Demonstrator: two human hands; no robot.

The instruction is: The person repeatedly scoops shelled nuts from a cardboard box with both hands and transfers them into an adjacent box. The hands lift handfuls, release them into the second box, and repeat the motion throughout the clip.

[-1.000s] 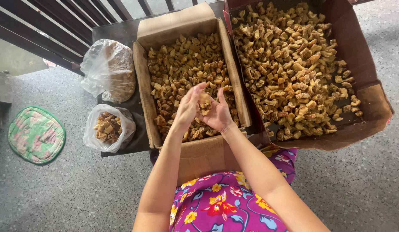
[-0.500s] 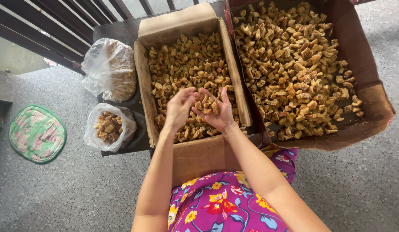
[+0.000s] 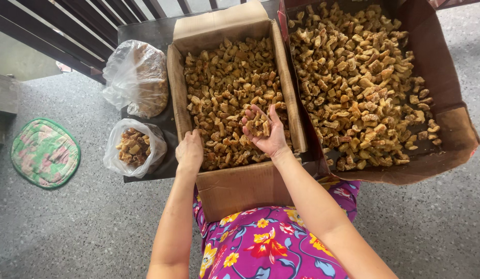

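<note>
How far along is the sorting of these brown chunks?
Done so far: a small bag holds a modest pile of picked chunks, and a larger bag is part full. In hand: the right hand cups a handful over the narrow box, while the left hand rests at its near corner. Left: both the narrow box and the wide box look nearly full.

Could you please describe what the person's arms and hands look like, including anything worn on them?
Both arms are bare from the lower frame edge to the fingertips: no sleeves, gloves, watch or bracelets show. The left hand and right hand carry no rings that I can make out. The only clothing in view is a purple floral-print fabric garment with red, yellow and blue flowers, below the arms.
</note>
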